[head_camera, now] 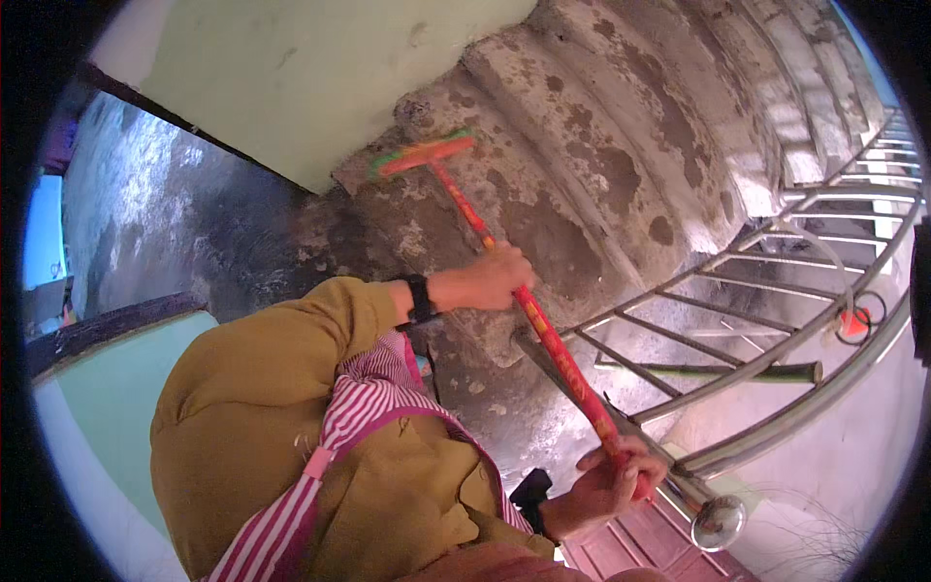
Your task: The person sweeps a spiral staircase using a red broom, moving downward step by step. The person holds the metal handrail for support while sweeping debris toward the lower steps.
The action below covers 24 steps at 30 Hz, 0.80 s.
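A long-handled floor brush with a red patterned handle [556, 349] slants across the view. Its T-shaped orange head [428, 154], green along the edge and blurred, is at the lowest concrete steps by the wall corner. Partway up the handle, my left hand [491, 278] is wrapped around it, a black band on the wrist. My right hand [622, 471] grips the handle near its top end, close to the stair railing, and also wears a dark wristband. Whether the head touches the concrete cannot be made out.
Worn concrete steps [582, 138] with damp patches rise to the upper right. A metal railing [727, 356] borders them, ending in a round knob [718, 522]. A pale green wall [291, 80] stands at upper left. Beyond the railing lies a green pole [782, 373].
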Each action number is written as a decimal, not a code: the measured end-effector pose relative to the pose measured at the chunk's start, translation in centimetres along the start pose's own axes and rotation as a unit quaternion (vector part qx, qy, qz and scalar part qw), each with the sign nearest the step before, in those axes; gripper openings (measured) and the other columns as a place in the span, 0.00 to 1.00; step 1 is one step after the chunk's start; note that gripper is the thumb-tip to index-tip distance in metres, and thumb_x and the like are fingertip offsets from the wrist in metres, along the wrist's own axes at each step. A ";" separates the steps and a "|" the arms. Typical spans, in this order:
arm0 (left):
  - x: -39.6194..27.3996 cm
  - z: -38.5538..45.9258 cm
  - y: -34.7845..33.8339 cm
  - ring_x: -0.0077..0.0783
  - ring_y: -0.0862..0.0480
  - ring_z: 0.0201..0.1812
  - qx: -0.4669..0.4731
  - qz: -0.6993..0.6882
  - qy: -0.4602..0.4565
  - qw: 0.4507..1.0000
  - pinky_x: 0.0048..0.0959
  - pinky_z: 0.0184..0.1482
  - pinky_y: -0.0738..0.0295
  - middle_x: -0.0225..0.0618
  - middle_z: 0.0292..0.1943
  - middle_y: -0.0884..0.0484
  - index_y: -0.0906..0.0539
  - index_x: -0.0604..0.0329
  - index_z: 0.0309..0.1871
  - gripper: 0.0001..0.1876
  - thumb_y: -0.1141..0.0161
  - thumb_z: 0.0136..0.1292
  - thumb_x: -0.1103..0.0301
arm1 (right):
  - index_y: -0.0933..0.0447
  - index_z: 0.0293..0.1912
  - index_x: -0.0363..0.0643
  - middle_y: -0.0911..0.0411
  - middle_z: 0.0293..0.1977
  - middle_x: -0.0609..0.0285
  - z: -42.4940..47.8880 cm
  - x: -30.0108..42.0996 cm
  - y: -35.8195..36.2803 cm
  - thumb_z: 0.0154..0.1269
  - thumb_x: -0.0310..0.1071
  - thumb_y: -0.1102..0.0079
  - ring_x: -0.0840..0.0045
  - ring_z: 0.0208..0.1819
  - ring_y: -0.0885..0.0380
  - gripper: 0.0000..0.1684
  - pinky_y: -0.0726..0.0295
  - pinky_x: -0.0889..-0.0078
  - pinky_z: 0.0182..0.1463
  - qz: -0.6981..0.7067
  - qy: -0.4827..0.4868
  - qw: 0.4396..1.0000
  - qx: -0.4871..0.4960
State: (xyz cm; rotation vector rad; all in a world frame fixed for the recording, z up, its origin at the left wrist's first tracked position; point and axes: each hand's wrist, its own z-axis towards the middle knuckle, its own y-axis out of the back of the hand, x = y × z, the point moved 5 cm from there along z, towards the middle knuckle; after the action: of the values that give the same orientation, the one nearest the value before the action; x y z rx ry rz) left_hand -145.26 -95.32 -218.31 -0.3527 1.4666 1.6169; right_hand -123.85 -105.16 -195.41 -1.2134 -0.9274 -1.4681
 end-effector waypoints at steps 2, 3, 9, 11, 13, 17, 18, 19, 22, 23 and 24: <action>2.4 0.0 3.6 0.43 0.24 0.40 -0.073 -0.006 0.030 0.997 0.43 0.45 0.37 0.36 0.30 0.23 0.21 0.51 0.29 0.09 0.36 0.40 0.72 | 0.36 0.32 0.38 0.25 0.25 0.41 2.8 -1.3 -3.1 0.59 0.42 0.38 0.73 0.09 0.32 0.20 0.32 0.77 0.09 0.044 0.009 0.997 0.066; 3.2 0.5 5.3 0.43 0.25 0.41 -0.103 0.008 0.040 0.994 0.42 0.47 0.37 0.36 0.30 0.22 0.20 0.51 0.29 0.10 0.36 0.40 0.73 | 0.36 0.32 0.38 0.24 0.26 0.41 4.2 -1.7 -4.4 0.59 0.41 0.38 0.72 0.10 0.31 0.19 0.31 0.76 0.10 0.057 0.011 0.994 0.088; 14.8 3.3 6.4 0.48 0.21 0.35 -0.111 0.050 0.117 0.986 0.46 0.38 0.32 0.41 0.27 0.20 0.20 0.54 0.28 0.07 0.38 0.42 0.73 | 0.32 0.35 0.39 0.22 0.33 0.45 9.8 -6.2 -14.2 0.61 0.29 0.42 0.77 0.15 0.30 0.08 0.31 0.81 0.18 0.068 -0.093 0.987 0.111; 14.9 4.9 5.1 0.47 0.19 0.34 -0.052 0.020 0.124 0.991 0.45 0.35 0.30 0.40 0.26 0.20 0.20 0.55 0.27 0.05 0.39 0.43 0.72 | 0.30 0.32 0.39 0.22 0.31 0.49 11.0 -5.4 -14.1 0.62 0.28 0.43 0.81 0.15 0.32 0.06 0.34 0.83 0.17 0.004 -0.109 0.991 0.081; 10.0 7.4 4.9 0.45 0.19 0.34 -0.033 -0.051 0.067 0.996 0.42 0.37 0.29 0.37 0.26 0.19 0.20 0.54 0.26 0.04 0.39 0.44 0.72 | 0.31 0.29 0.40 0.26 0.22 0.55 11.4 -1.0 -11.9 0.59 0.29 0.45 0.87 0.12 0.38 0.05 0.45 0.85 0.10 -0.155 -0.057 0.986 0.033; 3.4 10.3 7.5 0.47 0.19 0.33 -0.059 -0.144 -0.006 0.988 0.44 0.36 0.28 0.39 0.24 0.21 0.21 0.54 0.22 0.03 0.39 0.44 0.70 | 0.35 0.28 0.40 0.28 0.20 0.52 11.5 5.8 -11.7 0.60 0.34 0.43 0.85 0.12 0.38 0.11 0.43 0.88 0.10 -0.035 0.137 0.989 0.051; 4.1 11.1 8.1 0.46 0.20 0.35 -0.055 -0.076 -0.013 0.996 0.44 0.38 0.29 0.39 0.24 0.21 0.22 0.55 0.22 0.04 0.38 0.44 0.69 | 0.34 0.29 0.41 0.27 0.20 0.54 11.9 5.0 -11.6 0.60 0.33 0.43 0.86 0.11 0.38 0.11 0.43 0.87 0.10 -0.056 0.096 0.993 0.028; 5.5 11.8 8.6 0.47 0.20 0.34 -0.084 -0.056 0.000 0.995 0.44 0.36 0.29 0.40 0.23 0.22 0.23 0.55 0.21 0.04 0.38 0.44 0.69 | 0.34 0.29 0.41 0.27 0.20 0.55 12.6 3.3 -11.4 0.60 0.33 0.43 0.86 0.11 0.39 0.10 0.43 0.87 0.10 -0.077 0.054 0.996 0.002; 12.2 11.8 7.0 0.53 0.21 0.31 -0.116 0.037 -0.002 0.993 0.47 0.33 0.29 0.46 0.22 0.21 0.21 0.58 0.22 0.04 0.41 0.37 0.74 | 0.29 0.34 0.43 0.25 0.23 0.59 11.9 -6.8 -10.8 0.63 0.33 0.43 0.84 0.13 0.35 0.06 0.36 0.84 0.13 -0.055 -0.067 0.996 -0.037; 13.9 12.3 5.2 0.53 0.21 0.30 -0.042 0.053 0.007 0.998 0.47 0.32 0.29 0.46 0.22 0.22 0.21 0.58 0.21 0.03 0.41 0.37 0.74 | 0.30 0.35 0.40 0.22 0.28 0.55 10.9 -8.1 -12.5 0.61 0.30 0.42 0.80 0.16 0.30 0.06 0.29 0.80 0.17 0.054 -0.070 0.994 -0.068; 15.3 11.9 3.1 0.53 0.21 0.29 0.031 0.066 0.021 0.997 0.47 0.31 0.29 0.46 0.21 0.22 0.22 0.58 0.20 0.03 0.41 0.38 0.73 | 0.29 0.35 0.40 0.22 0.28 0.55 9.7 -8.7 -11.7 0.60 0.30 0.41 0.80 0.16 0.30 0.07 0.30 0.81 0.17 0.049 -0.109 0.988 -0.095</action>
State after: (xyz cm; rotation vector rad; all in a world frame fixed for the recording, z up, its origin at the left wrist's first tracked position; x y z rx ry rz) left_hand -152.01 -77.82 -224.28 -0.2594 1.5969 1.6725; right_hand -132.86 -91.40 -201.53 -1.5620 -0.8716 -1.3893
